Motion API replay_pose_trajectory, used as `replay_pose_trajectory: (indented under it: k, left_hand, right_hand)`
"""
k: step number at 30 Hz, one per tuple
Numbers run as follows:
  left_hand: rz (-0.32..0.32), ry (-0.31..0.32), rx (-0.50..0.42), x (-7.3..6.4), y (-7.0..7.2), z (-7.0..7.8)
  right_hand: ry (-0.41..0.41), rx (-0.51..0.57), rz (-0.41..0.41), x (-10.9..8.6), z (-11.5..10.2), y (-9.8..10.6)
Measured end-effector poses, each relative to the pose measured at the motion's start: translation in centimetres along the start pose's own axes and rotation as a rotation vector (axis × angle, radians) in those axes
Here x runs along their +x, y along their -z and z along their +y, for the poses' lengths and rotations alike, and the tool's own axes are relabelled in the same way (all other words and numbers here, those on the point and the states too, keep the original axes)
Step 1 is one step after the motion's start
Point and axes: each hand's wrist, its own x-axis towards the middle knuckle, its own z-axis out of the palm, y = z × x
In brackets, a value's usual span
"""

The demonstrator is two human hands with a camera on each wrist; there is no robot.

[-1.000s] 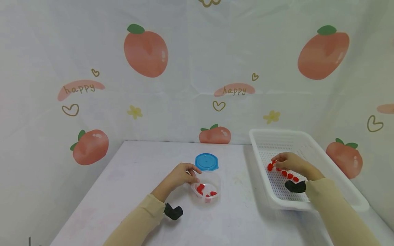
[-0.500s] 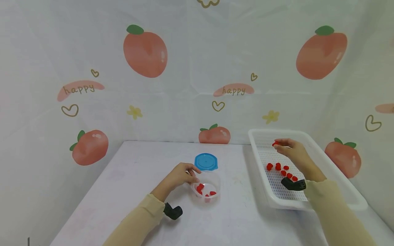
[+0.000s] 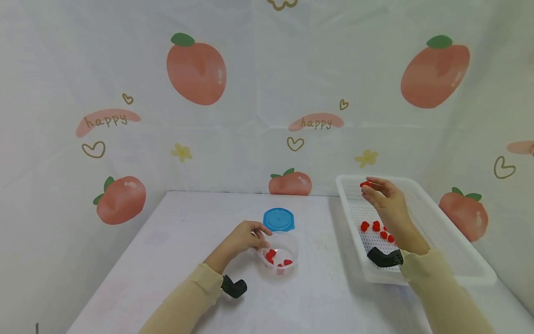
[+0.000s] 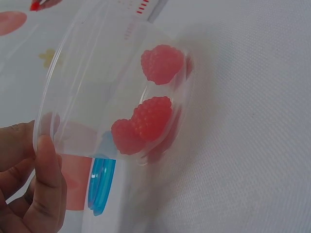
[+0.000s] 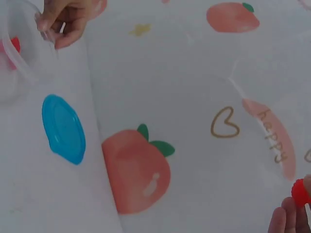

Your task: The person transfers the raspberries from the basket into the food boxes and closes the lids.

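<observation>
My left hand (image 3: 246,237) pinches the rim of a round clear plastic tub (image 3: 294,245) on the table. Several red raspberries (image 4: 152,118) lie in the bottom of the tub, seen through its wall in the left wrist view. Over the back left part of a white perforated basket (image 3: 438,232), my right hand (image 3: 390,202) holds one raspberry (image 3: 365,184) between thumb and fingertips. In the right wrist view that raspberry (image 5: 300,193) shows at the right edge. Below the right hand, more raspberries (image 3: 376,226) lie on the basket floor, some partly hidden by the hand and wrist.
A blue lid (image 3: 278,219) lies just behind the tub. The basket stands at the right of the white table (image 3: 317,297). A white curtain (image 3: 250,153) printed with fruit hangs behind the table.
My right hand has lifted a raspberry from the basket floor and moved up, then slightly left. The left hand has stayed at the tub's rim.
</observation>
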Motion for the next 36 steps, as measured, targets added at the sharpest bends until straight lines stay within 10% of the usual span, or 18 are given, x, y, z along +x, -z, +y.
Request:
replay_pose_trajectory:
  k: [16,36]
  left_hand:
    - [0.002,0.0,-0.008,0.0,0.0,-0.2]
    - [-0.005,0.0,-0.013,0.1,-0.1,-0.3]
  right_hand:
    - [0.199,0.105,-0.063,-3.1,1.2,-7.9]
    - [0.06,-0.17,-0.132,-6.7,7.0,-12.4]
